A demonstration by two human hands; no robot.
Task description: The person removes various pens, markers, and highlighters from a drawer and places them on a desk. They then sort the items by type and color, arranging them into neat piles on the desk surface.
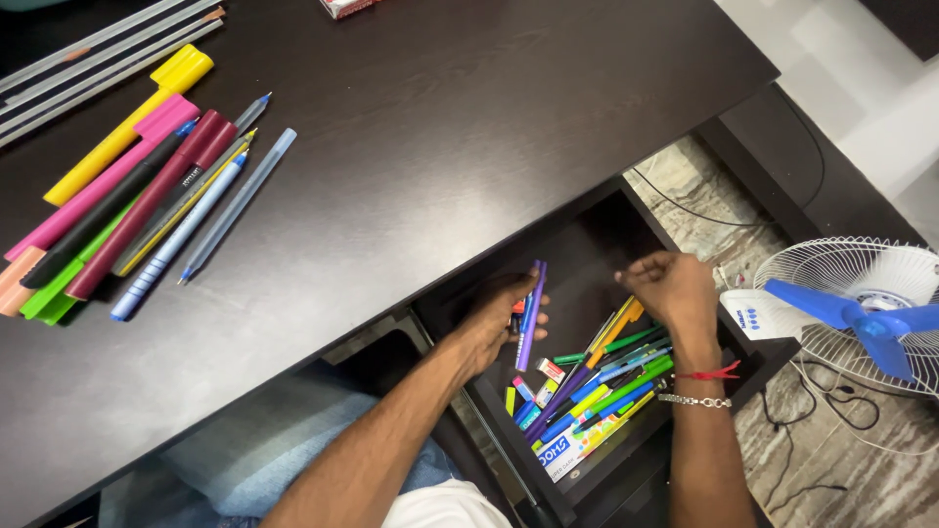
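An open dark drawer (587,230) under the desk holds several coloured pens, markers and small erasers (597,386). My left hand (499,318) is inside the drawer and grips a purple pen (529,313) that stands nearly upright. My right hand (670,288) hovers over the right side of the drawer with its fingers curled in; nothing shows in it. A red thread and a silver chain sit on that wrist.
On the dark desk top (411,137), at the left, lies a row of highlighters, markers and pens (127,196). A white fan with blue blades (861,313) stands on the floor at the right, with cables around it.
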